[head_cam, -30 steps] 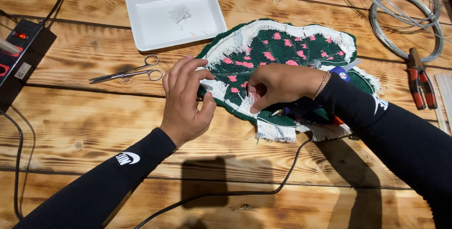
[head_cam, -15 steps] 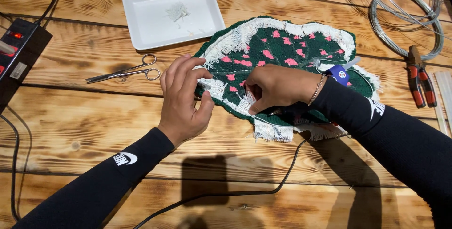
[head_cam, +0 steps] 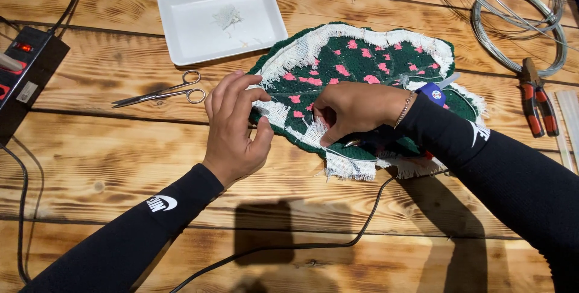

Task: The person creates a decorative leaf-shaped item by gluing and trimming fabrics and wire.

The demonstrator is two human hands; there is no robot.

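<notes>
A leaf-shaped tufted piece (head_cam: pixel 368 64), dark green with pink spots and a frayed white cloth border, lies on the wooden table (head_cam: pixel 120 166). My left hand (head_cam: pixel 235 127) pinches its left edge between thumb and fingers. My right hand (head_cam: pixel 356 109) rests on the piece's near side, fingers curled down onto the white border cloth. A small metal tip (head_cam: pixel 353 143) shows under this hand, and a blue tool part (head_cam: pixel 432 93) sits at my wrist; I cannot tell what holds them.
Steel scissors (head_cam: pixel 163 92) lie left of my left hand. A white tray (head_cam: pixel 181 28) with thread scraps stands behind them. A power strip (head_cam: pixel 27 70) is at far left; coiled wire (head_cam: pixel 518 22) and red-handled pliers (head_cam: pixel 537 103) at right. A black cable (head_cam: pixel 289 246) crosses the front.
Both hands stay on the piece in the same places; only small finger shifts show at its near edge.
</notes>
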